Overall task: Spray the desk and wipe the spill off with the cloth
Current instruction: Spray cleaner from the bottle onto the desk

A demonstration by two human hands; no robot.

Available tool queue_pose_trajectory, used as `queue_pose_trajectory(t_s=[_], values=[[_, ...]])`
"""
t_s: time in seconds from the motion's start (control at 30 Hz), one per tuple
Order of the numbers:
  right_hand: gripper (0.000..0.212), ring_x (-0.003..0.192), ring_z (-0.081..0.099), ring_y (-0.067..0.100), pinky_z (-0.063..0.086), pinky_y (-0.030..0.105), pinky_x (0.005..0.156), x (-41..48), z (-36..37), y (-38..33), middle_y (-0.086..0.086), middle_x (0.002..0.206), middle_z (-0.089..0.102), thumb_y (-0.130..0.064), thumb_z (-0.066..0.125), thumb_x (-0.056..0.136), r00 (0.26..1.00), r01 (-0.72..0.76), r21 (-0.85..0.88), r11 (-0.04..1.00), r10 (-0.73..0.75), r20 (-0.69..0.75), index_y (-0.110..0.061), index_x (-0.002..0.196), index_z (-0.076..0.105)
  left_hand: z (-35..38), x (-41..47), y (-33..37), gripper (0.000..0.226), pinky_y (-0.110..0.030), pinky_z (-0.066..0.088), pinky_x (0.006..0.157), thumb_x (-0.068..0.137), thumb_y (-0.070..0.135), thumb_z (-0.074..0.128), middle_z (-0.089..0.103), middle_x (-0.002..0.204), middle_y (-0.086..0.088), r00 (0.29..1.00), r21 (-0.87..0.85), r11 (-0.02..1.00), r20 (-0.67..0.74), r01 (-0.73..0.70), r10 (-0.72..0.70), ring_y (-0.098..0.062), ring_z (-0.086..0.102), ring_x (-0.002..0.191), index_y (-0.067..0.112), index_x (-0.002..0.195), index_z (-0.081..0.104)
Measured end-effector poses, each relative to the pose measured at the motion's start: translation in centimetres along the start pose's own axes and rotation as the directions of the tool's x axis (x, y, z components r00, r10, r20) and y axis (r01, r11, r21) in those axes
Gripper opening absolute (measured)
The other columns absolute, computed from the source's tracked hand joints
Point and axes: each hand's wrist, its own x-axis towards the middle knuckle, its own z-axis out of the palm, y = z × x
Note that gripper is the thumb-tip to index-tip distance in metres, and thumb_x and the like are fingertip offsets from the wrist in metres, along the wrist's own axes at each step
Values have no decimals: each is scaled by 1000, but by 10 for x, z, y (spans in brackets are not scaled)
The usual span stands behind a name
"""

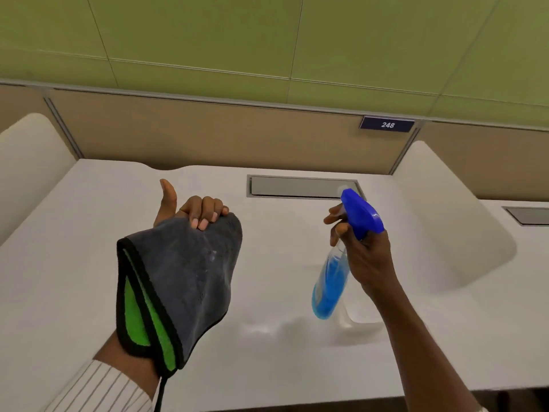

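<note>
Grey cloth — blue-topped spray bottle

A green panelled wall fills the back, above a tan partition capped by a grey metal rail. A dark blue number plate reading 248 hangs from the rail. A white curved left divider and right divider flank a grey rectangular flap; a second flap shows at the far right.
</note>
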Motion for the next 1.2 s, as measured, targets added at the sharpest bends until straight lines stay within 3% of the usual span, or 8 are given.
queue_pose_trajectory(t_s=[0.1,0.27,0.43,0.53,0.77,0.87,1.03,1.2], values=[[13,80,64,15,58,26,72,10,-31,4,6,103,67,2,54,102,994,6,-76,997,-14,-105,-6,111,60,4,-1,-12,82,-45,39,108,105,71,49,63,69,-14,999,-15,999,34,30,-29,-29,56,82,2,64,67],[7,76,63,14,57,31,74,29,-68,13,-2,100,67,-2,55,103,970,-4,-129,992,-28,-240,-3,109,59,7,-3,-28,84,-47,36,109,108,69,44,66,73,-16,994,-63,995,83,76,-71,-31,58,86,-1,69,68],[20,77,64,14,58,31,76,66,-93,25,9,102,66,-11,59,103,942,-39,-156,987,-16,-335,3,117,59,10,-4,-44,85,-51,32,109,110,66,43,66,75,-22,986,-147,984,146,101,-79,-37,58,88,-6,71,67],[19,78,65,12,59,29,76,96,-102,36,2,95,68,-14,61,102,939,-53,-183,982,-14,-344,-2,117,59,10,-6,-49,86,-50,35,109,110,67,42,66,76,-21,985,-133,985,148,107,-86,-36,57,89,-5,71,67],[22,76,65,12,61,46,82,152,-97,78,-16,89,68,-33,70,96,933,-76,-222,972,-9,-360,-25,112,58,10,-9,-58,82,-49,33,109,112,65,40,58,72,-21,989,-181,978,120,104,-83,-37,54,91,-1,66,56],[65,84,68,13,63,35,82,166,-90,101,-5,97,69,-58,70,82,917,-137,-231,963,35,-398,-11,123,54,9,-8,-62,80,-49,31,108,112,65,38,44,70,-20,991,-182,978,100,106,-89,-36,53,92,1,66,49],[69,87,66,37,64,44,82,178,-80,145,15,97,67,-75,71,75,912,-181,-293,939,48,-407,-22,113,49,-3,-9,-69,87,-49,32,110,113,65,36,65,77,-21,990,-182,974,80,133,-120,-36,55,93,-6,75,68],[49,84,61,21,62,45,86,179,-68,166,16,104,66,-48,79,85,910,-191,-311,931,49,-412,-19,110,48,-7,-5,-74,87,-48,31,108,113,64,36,68,80,-22,991,-194,974,73,120,-108,-36,55,92,-7,76,70]])
